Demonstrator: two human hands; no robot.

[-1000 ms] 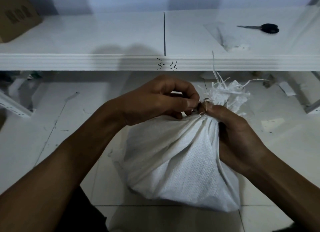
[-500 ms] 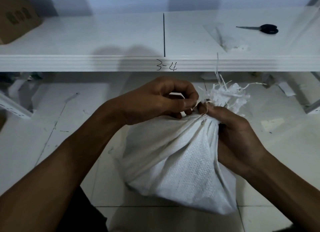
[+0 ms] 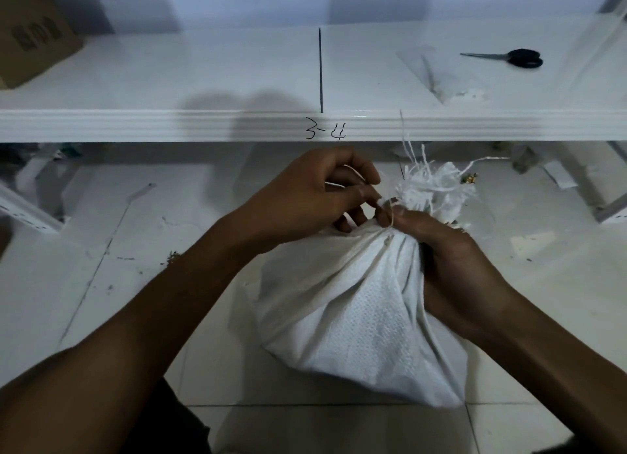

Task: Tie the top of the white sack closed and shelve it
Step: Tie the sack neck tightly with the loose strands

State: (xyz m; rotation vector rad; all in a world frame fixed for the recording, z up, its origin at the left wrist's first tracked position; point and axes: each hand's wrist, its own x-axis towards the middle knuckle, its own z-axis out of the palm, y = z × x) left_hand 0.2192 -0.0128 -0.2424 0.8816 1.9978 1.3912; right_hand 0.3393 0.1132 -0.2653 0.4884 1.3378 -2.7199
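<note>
Two forearms bare right down to the frame edge, left hand just left of the white sack, right hand against its right side, dark garment showing below-left of the sack.

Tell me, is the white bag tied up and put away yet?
Not yet. Done: the top of the white woven sack is gathered, thin pale string round its neck. In hand: left hand pinches the string, right hand grips the neck. Left: finish the knot, lift it onto the white shelf.
</note>
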